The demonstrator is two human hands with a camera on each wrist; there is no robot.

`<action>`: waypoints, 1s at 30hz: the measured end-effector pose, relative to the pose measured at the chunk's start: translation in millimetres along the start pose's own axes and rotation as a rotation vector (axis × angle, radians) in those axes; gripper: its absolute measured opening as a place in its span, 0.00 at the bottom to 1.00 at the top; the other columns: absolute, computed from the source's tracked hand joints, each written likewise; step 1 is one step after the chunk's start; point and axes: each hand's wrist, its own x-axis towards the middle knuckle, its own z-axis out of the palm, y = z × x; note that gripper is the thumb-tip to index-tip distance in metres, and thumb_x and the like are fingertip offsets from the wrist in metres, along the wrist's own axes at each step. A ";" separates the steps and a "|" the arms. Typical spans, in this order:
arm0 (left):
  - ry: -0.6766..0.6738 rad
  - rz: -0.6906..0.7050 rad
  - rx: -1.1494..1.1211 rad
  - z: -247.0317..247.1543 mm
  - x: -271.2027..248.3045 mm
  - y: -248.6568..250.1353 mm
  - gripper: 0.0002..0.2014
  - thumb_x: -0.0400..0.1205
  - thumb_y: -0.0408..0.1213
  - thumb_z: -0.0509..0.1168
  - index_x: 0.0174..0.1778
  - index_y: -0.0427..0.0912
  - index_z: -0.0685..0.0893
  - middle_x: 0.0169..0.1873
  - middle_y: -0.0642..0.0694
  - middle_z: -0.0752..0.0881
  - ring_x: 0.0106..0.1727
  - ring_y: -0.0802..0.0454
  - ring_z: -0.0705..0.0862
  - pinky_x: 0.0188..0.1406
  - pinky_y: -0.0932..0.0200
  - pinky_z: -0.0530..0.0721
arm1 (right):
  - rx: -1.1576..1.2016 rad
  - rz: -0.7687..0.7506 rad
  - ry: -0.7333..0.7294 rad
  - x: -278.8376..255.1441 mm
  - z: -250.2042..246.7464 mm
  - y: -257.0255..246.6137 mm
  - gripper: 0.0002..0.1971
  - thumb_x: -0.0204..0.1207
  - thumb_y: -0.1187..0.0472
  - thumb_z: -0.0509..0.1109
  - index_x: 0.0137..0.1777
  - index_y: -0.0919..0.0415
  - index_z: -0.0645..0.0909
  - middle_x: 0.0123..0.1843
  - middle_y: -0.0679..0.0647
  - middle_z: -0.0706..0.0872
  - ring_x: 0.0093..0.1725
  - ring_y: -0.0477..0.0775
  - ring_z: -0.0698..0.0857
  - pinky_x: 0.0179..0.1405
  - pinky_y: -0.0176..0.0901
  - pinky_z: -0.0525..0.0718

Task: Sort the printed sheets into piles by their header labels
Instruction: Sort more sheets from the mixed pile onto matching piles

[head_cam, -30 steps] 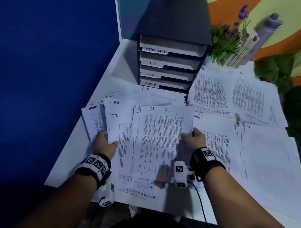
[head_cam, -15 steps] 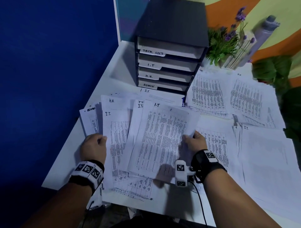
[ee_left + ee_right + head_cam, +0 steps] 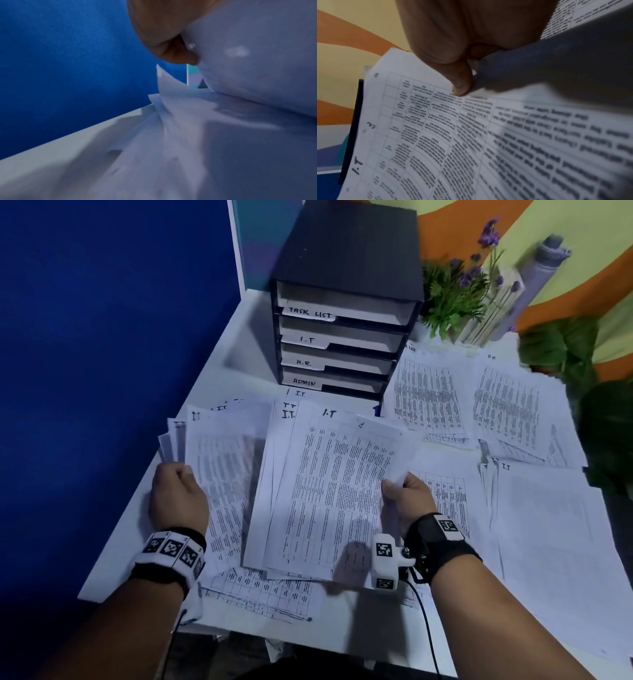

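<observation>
Your right hand [image 3: 407,494] pinches the white printed "I.T" sheet [image 3: 329,491] before the black 4-drawer paper tray [image 3: 346,302]; your left hand [image 3: 178,498] grips a fanned white sheet bundle [image 3: 222,467] beside it, above the white desk [image 3: 205,364].

Black wristbands [image 3: 169,556], white coded tags, white wrist camera [image 3: 386,565], cable

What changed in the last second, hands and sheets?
The left hand went from lying flat on the left sheets to gripping their edge and raising them, fanned. The right hand kept its pinch on the I.T sheet and tilted it up to the right. The organizer and the right-side sheets stayed put.
</observation>
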 end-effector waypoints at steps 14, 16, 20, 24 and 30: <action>-0.533 -0.459 -0.384 35.4 -17.3 -2.3 0.07 0.79 0.37 0.70 0.50 0.45 0.91 0.53 0.44 0.89 0.61 0.40 0.85 0.67 0.46 0.80 | -0.264 0.004 0.046 -1.5 4.9 12.4 0.10 0.74 0.74 0.68 0.43 0.57 0.82 0.44 0.60 0.87 0.45 0.61 0.86 0.47 0.53 0.84; -0.602 -0.575 -0.369 40.4 -24.3 -4.5 0.21 0.74 0.49 0.73 0.57 0.37 0.89 0.57 0.35 0.88 0.60 0.35 0.85 0.65 0.37 0.81 | -0.318 0.007 0.042 -1.9 9.8 21.0 0.10 0.73 0.72 0.68 0.38 0.56 0.80 0.41 0.60 0.86 0.41 0.60 0.84 0.44 0.54 0.85; -0.579 -0.434 -0.206 42.8 -33.7 -0.7 0.20 0.79 0.39 0.73 0.24 0.39 0.74 0.26 0.35 0.78 0.32 0.44 0.77 0.32 0.62 0.73 | -0.320 -0.021 0.053 -4.9 17.0 28.3 0.04 0.71 0.63 0.69 0.35 0.58 0.80 0.31 0.59 0.84 0.31 0.59 0.82 0.34 0.54 0.85; -0.547 -0.407 -0.187 47.5 -29.1 -11.5 0.22 0.70 0.48 0.80 0.31 0.35 0.77 0.29 0.47 0.79 0.32 0.48 0.77 0.34 0.61 0.74 | -0.406 -0.067 0.077 -1.7 10.4 23.7 0.06 0.74 0.66 0.67 0.38 0.57 0.82 0.33 0.60 0.85 0.31 0.58 0.82 0.33 0.52 0.86; -0.491 -0.328 -0.204 49.1 -27.0 -18.2 0.11 0.78 0.43 0.72 0.47 0.38 0.85 0.42 0.45 0.85 0.43 0.48 0.82 0.46 0.55 0.80 | -0.401 -0.083 0.111 5.0 -6.1 26.1 0.10 0.73 0.72 0.68 0.45 0.55 0.81 0.43 0.61 0.87 0.40 0.59 0.84 0.44 0.57 0.87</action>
